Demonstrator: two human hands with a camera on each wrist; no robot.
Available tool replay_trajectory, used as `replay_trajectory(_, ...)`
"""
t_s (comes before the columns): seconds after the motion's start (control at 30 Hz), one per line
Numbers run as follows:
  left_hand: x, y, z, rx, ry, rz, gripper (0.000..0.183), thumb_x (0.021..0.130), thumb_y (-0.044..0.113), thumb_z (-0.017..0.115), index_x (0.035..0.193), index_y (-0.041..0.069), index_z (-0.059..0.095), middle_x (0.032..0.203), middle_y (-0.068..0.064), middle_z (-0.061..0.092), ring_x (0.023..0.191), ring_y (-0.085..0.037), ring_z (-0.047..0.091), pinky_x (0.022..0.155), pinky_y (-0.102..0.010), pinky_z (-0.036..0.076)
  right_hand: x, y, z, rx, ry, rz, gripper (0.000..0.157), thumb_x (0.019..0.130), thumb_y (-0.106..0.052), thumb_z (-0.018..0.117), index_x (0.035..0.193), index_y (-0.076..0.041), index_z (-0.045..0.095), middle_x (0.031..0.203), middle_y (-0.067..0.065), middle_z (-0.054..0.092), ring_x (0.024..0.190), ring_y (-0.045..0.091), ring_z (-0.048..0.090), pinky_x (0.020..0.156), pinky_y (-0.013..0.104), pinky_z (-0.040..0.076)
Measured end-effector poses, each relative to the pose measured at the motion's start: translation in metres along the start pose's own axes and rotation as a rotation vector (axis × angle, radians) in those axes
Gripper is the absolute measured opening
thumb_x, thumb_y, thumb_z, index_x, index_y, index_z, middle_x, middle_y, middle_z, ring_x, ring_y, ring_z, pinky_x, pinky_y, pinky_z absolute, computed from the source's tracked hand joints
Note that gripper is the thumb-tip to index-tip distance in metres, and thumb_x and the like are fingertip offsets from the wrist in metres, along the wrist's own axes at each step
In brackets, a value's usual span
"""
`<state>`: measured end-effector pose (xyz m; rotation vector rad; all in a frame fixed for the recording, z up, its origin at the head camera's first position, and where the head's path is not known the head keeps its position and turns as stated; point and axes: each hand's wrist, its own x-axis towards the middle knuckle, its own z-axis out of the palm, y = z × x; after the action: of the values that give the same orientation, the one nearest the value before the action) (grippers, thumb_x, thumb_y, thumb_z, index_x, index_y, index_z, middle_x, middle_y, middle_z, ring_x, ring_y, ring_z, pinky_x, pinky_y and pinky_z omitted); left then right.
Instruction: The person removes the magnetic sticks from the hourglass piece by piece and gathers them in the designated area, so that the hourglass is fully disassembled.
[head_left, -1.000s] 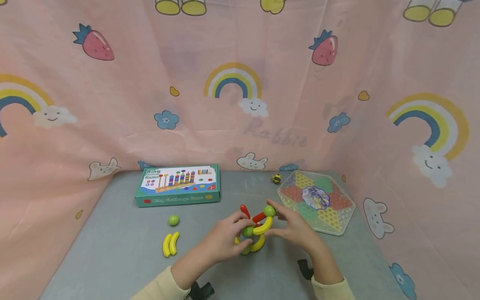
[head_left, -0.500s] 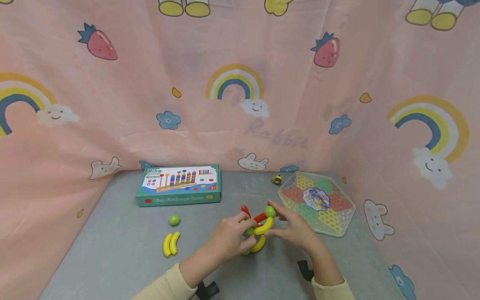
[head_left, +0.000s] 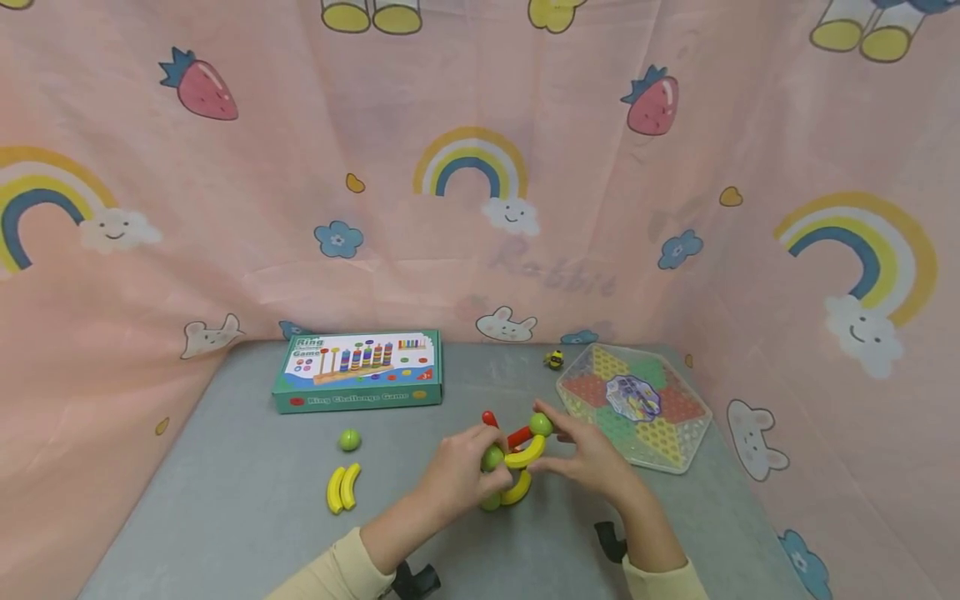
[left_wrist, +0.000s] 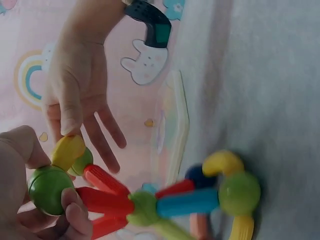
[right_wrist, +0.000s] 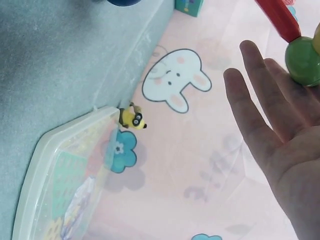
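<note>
Head view: left hand (head_left: 459, 471) pinches one green ball (head_left: 492, 457), right hand (head_left: 588, 456) one yellow stick (head_left: 527, 453); two loose sticks (head_left: 348, 487).

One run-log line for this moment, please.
left hand: pinches green ball | right hand: touches yellow curved piece | on table: loose green ball, two yellow pieces

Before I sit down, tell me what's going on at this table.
A person's left hand grips a green ball on a colourful toy build, while the right hand, its fingers outstretched, touches a yellow curved piece beside that ball. A loose green ball and two yellow curved pieces lie off to the left. Farther back on the grey table sit a green game box, a small yellow-and-black figure and a hexagonal game board.
</note>
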<state>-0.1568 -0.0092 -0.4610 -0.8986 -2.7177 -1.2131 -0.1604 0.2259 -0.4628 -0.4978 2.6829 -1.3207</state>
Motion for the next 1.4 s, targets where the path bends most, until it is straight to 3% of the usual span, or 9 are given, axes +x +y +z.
replay_trajectory(0.17, 0.0013, -0.0023, -0.0007, -0.167, -0.005, -0.11, 0.016, 0.084, 0.011, 0.069, 0.099, 0.009, 0.067, 0.087, 0.002, 0.063, 0.065, -0.005, 0.051, 0.054, -0.019, 0.048, 0.0007, -0.0002, -0.0004, 0.004, -0.004, 0.001, 0.09, 0.081, -0.036, 0.083, 0.156, -0.011, 0.038, 0.153, 0.013, 0.049, 0.132, 0.033, 0.055, 0.104, 0.052, 0.049)
replay_trajectory(0.53, 0.0016, -0.0033, -0.0016, -0.292, -0.09, -0.216, 0.018, 0.086, 0.01, 0.068, 0.103, 0.009, 0.062, 0.088, -0.001, 0.061, 0.066, -0.01, 0.053, 0.055, -0.021, 0.048, 0.0005, 0.0032, 0.0016, 0.036, -0.022, -0.022, 0.089, 0.083, -0.034, 0.082, 0.156, -0.01, 0.037, 0.153, 0.016, 0.049, 0.129, 0.033, 0.058, 0.1, 0.049, 0.052)
replay_trajectory(0.67, 0.0022, -0.0036, -0.0012, -0.299, -0.091, -0.215, 0.02, 0.085, 0.008, 0.066, 0.105, 0.006, 0.062, 0.089, -0.002, 0.061, 0.068, -0.011, 0.053, 0.056, -0.022, 0.047, 0.0006, 0.0033, 0.0014, 0.07, -0.034, -0.022, 0.088, 0.084, -0.027, 0.081, 0.157, -0.009, 0.035, 0.153, 0.017, 0.048, 0.124, 0.034, 0.062, 0.099, 0.048, 0.053)
replay_trajectory(0.9, 0.0017, -0.0033, -0.0008, -0.309, -0.09, -0.22, 0.02, 0.087, 0.007, 0.065, 0.106, 0.008, 0.061, 0.092, -0.002, 0.061, 0.071, -0.012, 0.054, 0.058, -0.022, 0.05, 0.0, 0.0052, 0.0011, 0.124, -0.047, -0.002, 0.079, 0.089, -0.009, 0.074, 0.157, -0.008, 0.035, 0.152, 0.021, 0.046, 0.12, 0.037, 0.064, 0.091, 0.03, 0.057)
replay_trajectory(1.13, 0.0012, -0.0042, -0.0014, -0.298, -0.07, -0.198, 0.02, 0.088, 0.006, 0.065, 0.107, 0.006, 0.06, 0.091, -0.002, 0.061, 0.072, -0.012, 0.055, 0.059, -0.021, 0.05, -0.0001, 0.0062, 0.0025, 0.117, -0.038, 0.017, 0.076, 0.09, -0.009, 0.073, 0.157, -0.008, 0.036, 0.152, 0.021, 0.048, 0.118, 0.034, 0.067, 0.089, 0.029, 0.057)
replay_trajectory(1.4, -0.001, -0.0076, -0.0034, -0.317, 0.008, -0.117, 0.021, 0.092, 0.013, 0.067, 0.111, 0.008, 0.061, 0.101, 0.0, 0.056, 0.079, -0.013, 0.054, 0.067, -0.021, 0.052, 0.0003, 0.0068, 0.0023, 0.112, -0.027, 0.003, 0.073, 0.092, -0.011, 0.072, 0.156, -0.01, 0.037, 0.15, 0.019, 0.051, 0.119, 0.033, 0.066, 0.09, 0.029, 0.057)
